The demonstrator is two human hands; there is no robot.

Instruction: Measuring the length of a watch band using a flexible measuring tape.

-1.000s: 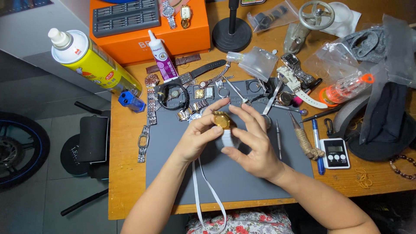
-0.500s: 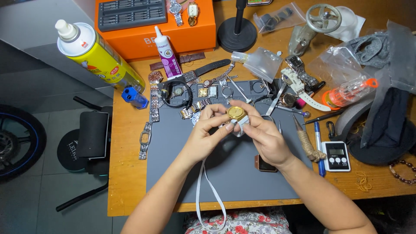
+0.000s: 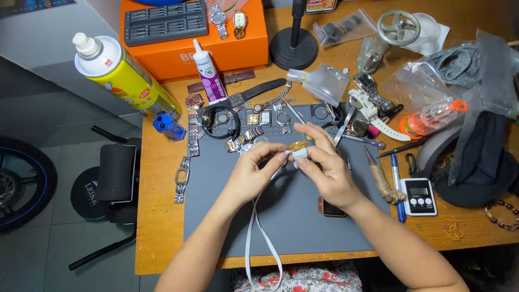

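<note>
Over the grey mat (image 3: 303, 216), just above its upper middle, the left hand (image 3: 251, 173) and right hand (image 3: 324, 167) each close a fingertip grip on a small gold watch (image 3: 297, 146) with its limp white strap (image 3: 259, 232); light, fragile, likely slippery, best pinched by its case edges.

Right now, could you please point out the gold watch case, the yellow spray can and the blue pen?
gold watch case (image 3: 297, 146), head view, top face.
yellow spray can (image 3: 130, 81), head view, body.
blue pen (image 3: 397, 181), head view, barrel.

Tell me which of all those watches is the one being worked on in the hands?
The gold-cased watch, pinched between both hands above the grey mat. Unlike the others lying on the bench, it is lifted, with a white strap hanging down.
</note>
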